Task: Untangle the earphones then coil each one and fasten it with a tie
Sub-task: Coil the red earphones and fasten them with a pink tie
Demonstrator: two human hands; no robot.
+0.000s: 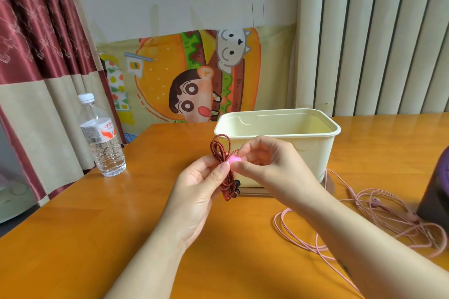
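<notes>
Above the middle of the wooden table [97, 238], just in front of the near left corner of a cream plastic tub [315, 153], a coiled bundle of red earphones [222, 153] is held upright, its loops standing above the fingers and its dark ends hanging below. The bundle is pinched at its middle between the thumb and curled fingers of the left hand [201, 184]. A small pink tie [234, 159] at the same spot is pinched by the thumb and forefinger of the right hand [264, 165], whose other fingers are curled in behind. On the table to the right, a set of pink earphones [379, 211] is spread in loose, overlapping loops, well apart from the red bundle. A clear water bottle [102, 138] with a white cap is stood near the left edge of the table, and a dark purple object [435, 192] is cut off by the right edge of the view. A dark red and beige curtain [31, 56] is hung at the far left, and a cartoon burger cloth [170, 75] is seen against the wall behind the table. Most of the tie is covered by the fingertips, so its shape cannot be made out, nor can it be told whether it is closed round the cord. Part of the pink cord is hidden under the right forearm and beside the tub, and the floor of the tub is not seen.
</notes>
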